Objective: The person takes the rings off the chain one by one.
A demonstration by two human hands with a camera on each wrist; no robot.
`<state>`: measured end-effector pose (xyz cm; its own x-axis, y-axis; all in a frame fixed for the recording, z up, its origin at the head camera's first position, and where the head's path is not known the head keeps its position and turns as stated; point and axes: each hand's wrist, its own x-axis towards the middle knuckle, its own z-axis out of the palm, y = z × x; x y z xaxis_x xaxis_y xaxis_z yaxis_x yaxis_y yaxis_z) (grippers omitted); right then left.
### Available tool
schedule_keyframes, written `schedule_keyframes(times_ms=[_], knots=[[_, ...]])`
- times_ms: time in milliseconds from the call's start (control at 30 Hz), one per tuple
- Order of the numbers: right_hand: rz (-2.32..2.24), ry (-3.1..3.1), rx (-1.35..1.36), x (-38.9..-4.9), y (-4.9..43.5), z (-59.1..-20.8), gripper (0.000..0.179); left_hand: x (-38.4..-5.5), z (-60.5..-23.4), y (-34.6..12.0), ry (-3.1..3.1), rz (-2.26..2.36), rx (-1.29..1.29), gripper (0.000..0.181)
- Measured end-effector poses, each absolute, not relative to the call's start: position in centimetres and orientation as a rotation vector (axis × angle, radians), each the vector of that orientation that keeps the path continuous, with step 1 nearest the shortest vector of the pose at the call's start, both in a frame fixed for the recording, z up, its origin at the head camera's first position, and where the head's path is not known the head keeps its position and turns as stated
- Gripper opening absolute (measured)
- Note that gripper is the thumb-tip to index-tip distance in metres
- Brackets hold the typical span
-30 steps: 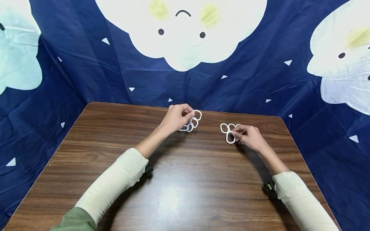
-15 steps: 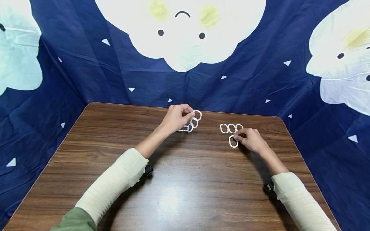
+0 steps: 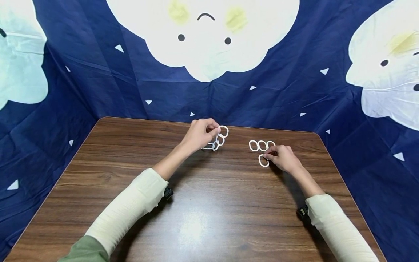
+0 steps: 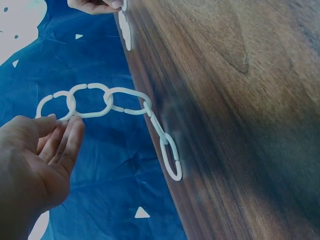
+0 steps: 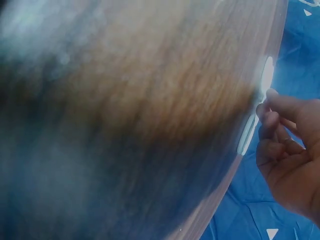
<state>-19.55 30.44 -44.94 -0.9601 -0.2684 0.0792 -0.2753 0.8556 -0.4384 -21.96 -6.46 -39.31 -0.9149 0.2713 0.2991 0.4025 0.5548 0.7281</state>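
My left hand point(image 3: 201, 133) is raised over the far part of the table, pinching the end of a chain of white plastic links point(image 4: 108, 100). The chain's other end droops toward the wood in the left wrist view. To the right, my right hand point(image 3: 284, 159) pinches the upper edge of a single oval plastic link point(image 3: 263, 166) between thumb and fingertips. Just behind that link, a row of loose white links point(image 3: 258, 146) lies flat side by side, its right end partly covered by the fingers. In the right wrist view, my right hand point(image 5: 295, 145) hides part of the links.
The brown wooden table point(image 3: 183, 189) has rounded far corners. Behind it and along both sides hangs a dark blue cloth point(image 3: 170, 91) with white clouds and small triangles, close to the table's far edge.
The right hand has drawn the single link toward me, from overlapping the row to a spot just in front of it. The left hand and its chain have stayed in place.
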Motion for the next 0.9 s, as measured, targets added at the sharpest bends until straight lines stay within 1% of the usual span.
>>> schedule_keyframes(times_ms=[200, 433, 600, 900], knots=[[0.749, -3.021, 0.437, -19.2, 30.5, -44.7, 0.012, -21.9, -39.3, -6.5, -2.632, -1.297, -0.579, 0.012], [0.812, -3.058, 0.453, -18.4, 30.7, -44.6, 0.032, -21.9, -39.1, -6.5, -2.626, -1.307, -0.588, 0.012], [0.839, -3.068, 0.456, -18.1, 30.8, -44.6, 0.041, -21.9, -39.0, -6.5, -2.624, -1.306, -0.593, 0.011], [0.839, -3.073, 0.442, -17.9, 31.2, -45.0, 0.039, -21.8, -38.9, -6.5, -2.63, -1.301, -0.588, 0.011]])
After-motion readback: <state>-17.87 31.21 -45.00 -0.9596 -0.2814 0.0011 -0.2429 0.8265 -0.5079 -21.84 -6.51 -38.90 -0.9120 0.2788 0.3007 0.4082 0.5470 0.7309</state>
